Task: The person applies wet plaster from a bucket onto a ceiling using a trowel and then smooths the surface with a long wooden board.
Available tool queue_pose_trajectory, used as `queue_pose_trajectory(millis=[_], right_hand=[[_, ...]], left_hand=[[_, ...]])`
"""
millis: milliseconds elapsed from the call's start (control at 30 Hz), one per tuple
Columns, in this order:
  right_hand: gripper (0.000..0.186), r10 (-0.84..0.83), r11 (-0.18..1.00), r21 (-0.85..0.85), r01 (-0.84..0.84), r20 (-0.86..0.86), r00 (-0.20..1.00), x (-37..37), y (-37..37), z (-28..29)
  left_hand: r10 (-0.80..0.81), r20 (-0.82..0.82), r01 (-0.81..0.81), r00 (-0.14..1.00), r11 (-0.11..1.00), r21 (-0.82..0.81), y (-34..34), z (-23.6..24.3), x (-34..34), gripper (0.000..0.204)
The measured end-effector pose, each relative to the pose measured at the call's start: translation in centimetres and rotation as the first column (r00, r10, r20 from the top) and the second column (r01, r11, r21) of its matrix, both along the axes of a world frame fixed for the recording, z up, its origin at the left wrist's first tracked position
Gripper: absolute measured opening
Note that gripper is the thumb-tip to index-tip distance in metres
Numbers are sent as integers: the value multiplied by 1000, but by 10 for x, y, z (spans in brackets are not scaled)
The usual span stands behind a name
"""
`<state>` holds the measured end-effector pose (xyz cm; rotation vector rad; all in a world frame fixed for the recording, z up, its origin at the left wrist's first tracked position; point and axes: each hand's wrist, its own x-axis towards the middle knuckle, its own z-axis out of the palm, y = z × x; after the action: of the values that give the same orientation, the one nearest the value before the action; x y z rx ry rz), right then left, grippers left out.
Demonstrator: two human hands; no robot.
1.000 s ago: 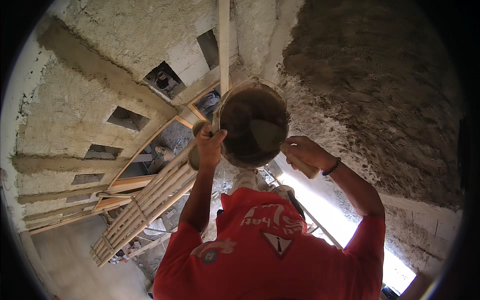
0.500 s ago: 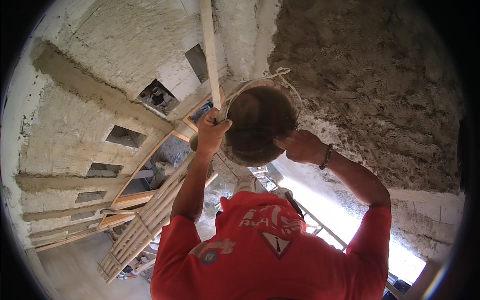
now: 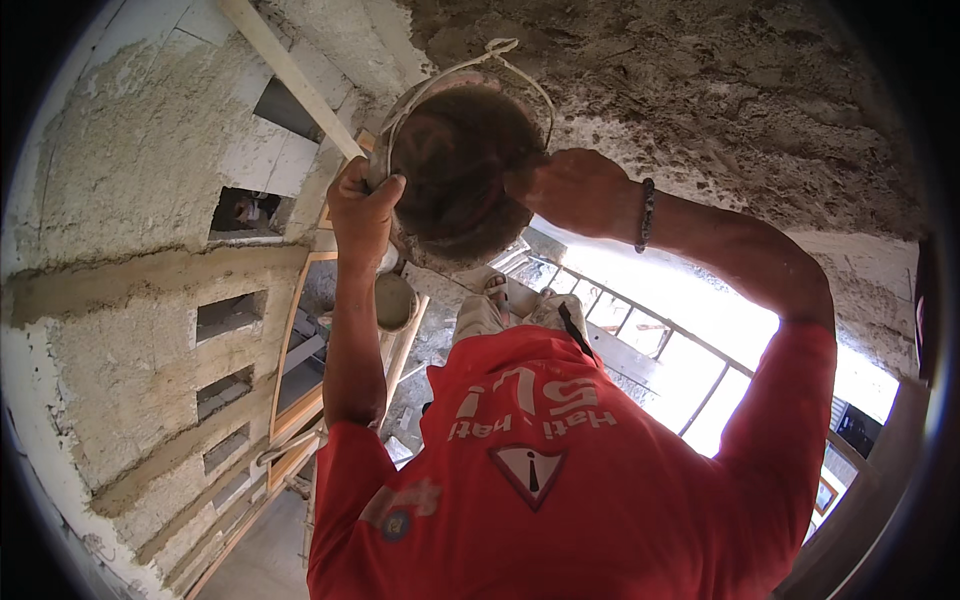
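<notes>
Dark, wet-looking mix fills the lower inside of a mortar-crusted bucket [image 3: 450,140] with a rope handle. My left hand [image 3: 362,215] is closed on the bucket's left rim, thumb over the edge. My right hand [image 3: 580,195], with a dark beaded bracelet at the wrist, reaches into the bucket's right side, fingers curled; what they hold is hidden in shadow. Below and left of the bucket is a smaller round container [image 3: 393,302] with grey contents.
A pale timber batten [image 3: 285,70] runs along the upper left. The left wall [image 3: 130,380] has rough plaster and several square openings; the right wall [image 3: 700,80] carries dark, wet-looking render. Bamboo poles [image 3: 408,340] and a ladder-like frame [image 3: 620,320] lie below, beside a bright gap.
The bucket and both hands have shifted up and left in the picture as the view turned. The wooden handle seen earlier in my right hand is out of sight, with that hand deeper inside the bucket.
</notes>
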<state>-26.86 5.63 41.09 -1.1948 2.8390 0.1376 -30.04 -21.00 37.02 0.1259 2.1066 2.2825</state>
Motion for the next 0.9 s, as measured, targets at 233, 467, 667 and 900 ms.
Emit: queue_pose_trajectory(millis=[233, 467, 667, 900], right_hand=[[17, -130, 991, -27, 133, 107, 986, 21, 27, -67], [40, -216, 956, -192, 222, 50, 975, 19, 29, -28], [16, 8, 992, -129, -3, 42, 999, 44, 29, -71], [11, -208, 978, 0, 208, 37, 978, 27, 49, -9]], left_hand=[[-7, 4, 7, 1000, 998, 55, 34, 7, -3, 17], [-89, 2, 89, 996, 994, -67, 35, -7, 5, 21], [-160, -61, 152, 985, 981, -125, 40, 7, -2, 21], [-121, -43, 113, 992, 982, -150, 44, 8, 9, 18]])
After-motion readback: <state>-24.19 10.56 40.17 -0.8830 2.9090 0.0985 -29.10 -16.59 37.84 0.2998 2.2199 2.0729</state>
